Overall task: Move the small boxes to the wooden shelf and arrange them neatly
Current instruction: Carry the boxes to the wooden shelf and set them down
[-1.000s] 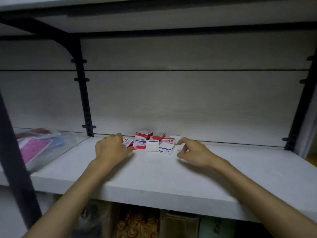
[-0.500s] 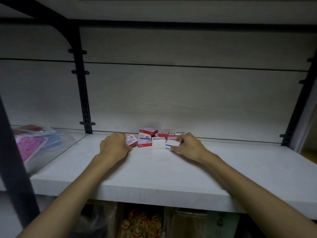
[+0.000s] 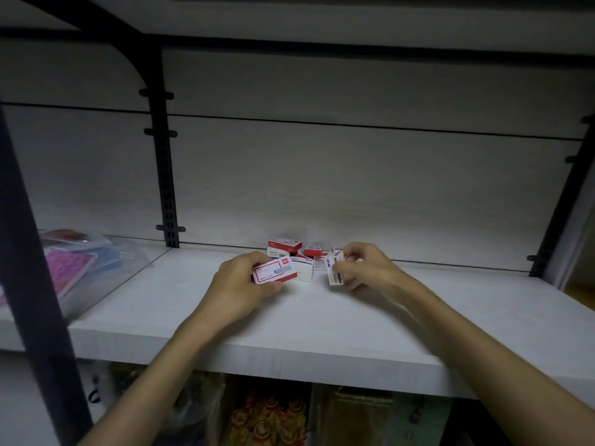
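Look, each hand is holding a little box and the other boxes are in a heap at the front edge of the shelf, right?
Not quite. The head view shows the heap at the back of the shelf, against the wall, not at the front edge. The left hand holds a red box and the right hand holds a blue box.

A single head-worn wide-angle view looks forward and slightly down into a shelving bay, close to the white shelf [image 3: 322, 320], whose front edge crosses the lower frame. Both forearms enter from the bottom corners; the back panel [image 3: 354, 188] fills the upper half.
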A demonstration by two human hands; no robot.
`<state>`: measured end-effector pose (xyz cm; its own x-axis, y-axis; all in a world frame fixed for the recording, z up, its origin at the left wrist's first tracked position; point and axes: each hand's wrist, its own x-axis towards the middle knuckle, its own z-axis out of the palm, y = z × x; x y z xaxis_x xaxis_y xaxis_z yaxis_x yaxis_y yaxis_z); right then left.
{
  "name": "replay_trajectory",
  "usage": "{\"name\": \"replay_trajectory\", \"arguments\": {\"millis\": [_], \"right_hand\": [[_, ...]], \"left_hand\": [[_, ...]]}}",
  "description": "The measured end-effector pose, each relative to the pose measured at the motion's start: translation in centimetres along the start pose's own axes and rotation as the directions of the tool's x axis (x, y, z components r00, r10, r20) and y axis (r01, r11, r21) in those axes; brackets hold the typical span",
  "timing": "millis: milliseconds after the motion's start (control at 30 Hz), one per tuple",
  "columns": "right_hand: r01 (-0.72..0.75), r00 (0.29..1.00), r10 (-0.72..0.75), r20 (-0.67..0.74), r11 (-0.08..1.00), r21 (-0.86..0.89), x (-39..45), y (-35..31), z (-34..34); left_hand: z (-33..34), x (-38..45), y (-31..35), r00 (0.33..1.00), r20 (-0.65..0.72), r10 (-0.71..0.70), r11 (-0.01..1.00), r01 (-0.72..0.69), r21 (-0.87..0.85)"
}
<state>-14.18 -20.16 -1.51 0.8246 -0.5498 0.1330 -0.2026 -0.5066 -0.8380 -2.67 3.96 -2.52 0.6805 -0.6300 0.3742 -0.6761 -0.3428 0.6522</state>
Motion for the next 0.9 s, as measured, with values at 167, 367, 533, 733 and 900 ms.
{"name": "replay_trajectory", "arguments": {"millis": [167,367,533,733,900], "right_hand": [[-0.029,0.996,0.001,0.094,0.953,0.302,-2.6,-0.2,-1.7],[-0.012,0.989,-0.062,0.134,0.870,0.492,-4.7,1.8,-2.2],[-0.048,0.994,-0.016,0.113,0.838,0.543,-7.0,2.1,-2.4],[-0.043,0.999,0.024,0.043,0.863,0.503,-10.7,2.1,-4.4],[0.013,0.997,0.030,-0.072,0.844,0.536,-15.3,3.2,-7.9]], "left_hand": [[0.7,-0.2,0.7,0.999,0.008,0.052,0.995,-0.051,-0.082],[1.8,-0.8,1.2,0.998,0.052,0.018,0.970,-0.005,-0.243],[2.5,-1.3,1.4,0.991,0.119,0.058,0.941,-0.015,-0.337],[4.1,-1.9,3.9,0.961,0.223,0.164,0.911,-0.061,-0.408],[6.8,-2.9,8.0,0.935,0.260,0.242,0.888,-0.105,-0.447]]}}
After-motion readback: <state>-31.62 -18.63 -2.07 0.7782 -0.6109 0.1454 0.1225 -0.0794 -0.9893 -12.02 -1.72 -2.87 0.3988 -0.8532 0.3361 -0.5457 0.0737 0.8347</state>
